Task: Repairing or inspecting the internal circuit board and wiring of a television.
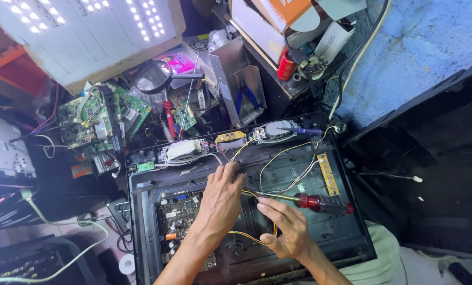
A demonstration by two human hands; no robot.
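My left hand [221, 203] lies flat on the inside of an opened black device chassis [347, 235], its fingers pressing near the upper middle, beside a dark circuit board [179, 219]. My right hand [287, 226] holds a red-handled screwdriver [320, 202]. Its metal shaft points left toward my left fingertips. Yellow and white wires [278, 158] run across the chassis under and around both hands. A small yellow strip board [326, 174] sits at the chassis's right side.
Green circuit boards [96, 119], a magnifying glass [154, 77] and blue pliers [246, 95] clutter the bench behind. A lit LED panel [83, 31] leans at top left. A black back cover [436, 158] lies to the right. A pale green cable [62, 221] and a tape roll [127, 264] are at lower left.
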